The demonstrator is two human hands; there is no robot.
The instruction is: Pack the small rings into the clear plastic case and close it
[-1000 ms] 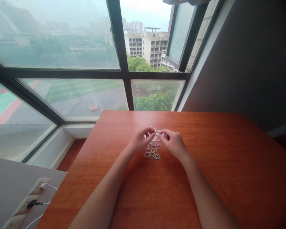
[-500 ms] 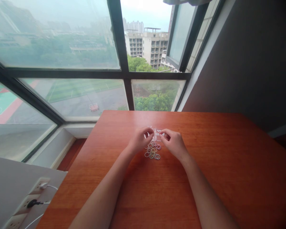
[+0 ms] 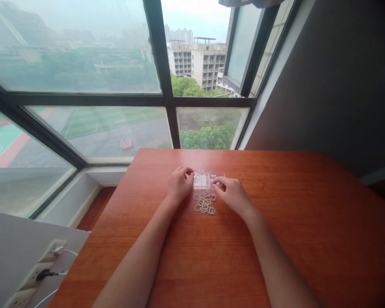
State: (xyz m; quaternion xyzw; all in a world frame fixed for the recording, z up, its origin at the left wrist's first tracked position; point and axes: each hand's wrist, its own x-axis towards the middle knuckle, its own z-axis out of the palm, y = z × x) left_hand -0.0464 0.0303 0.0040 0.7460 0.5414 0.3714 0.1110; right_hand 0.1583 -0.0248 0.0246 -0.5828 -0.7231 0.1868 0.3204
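Observation:
A clear plastic box [image 3: 202, 181] lies open on the table, its see-through lid [image 3: 223, 175] folded out to the right. One small ring [image 3: 198, 176] shows inside the box. At the left wall, my left hand [image 3: 180, 185] is closed with thumb and fingers against the box edge. My right hand [image 3: 230, 191] is pinched over the seam between box and lid; whatever its fingertips hold is too small to make out. Just in front of the box lies a loose pile of thin pastel rings [image 3: 205, 202], white, yellow, pink and bluish, which look like small hair ties.
The brown wooden table [image 3: 291, 222] reaches up to a dark-framed window [image 3: 171, 102]. A grey wall [image 3: 333, 85] rises on the right. Wall sockets [image 3: 38, 271] with plugged-in cables are at the lower left, beside the table edge.
My left hand has moved left from over the box to its left side, uncovering the inside. My right hand has shifted only slightly. The ring pile looks the same.

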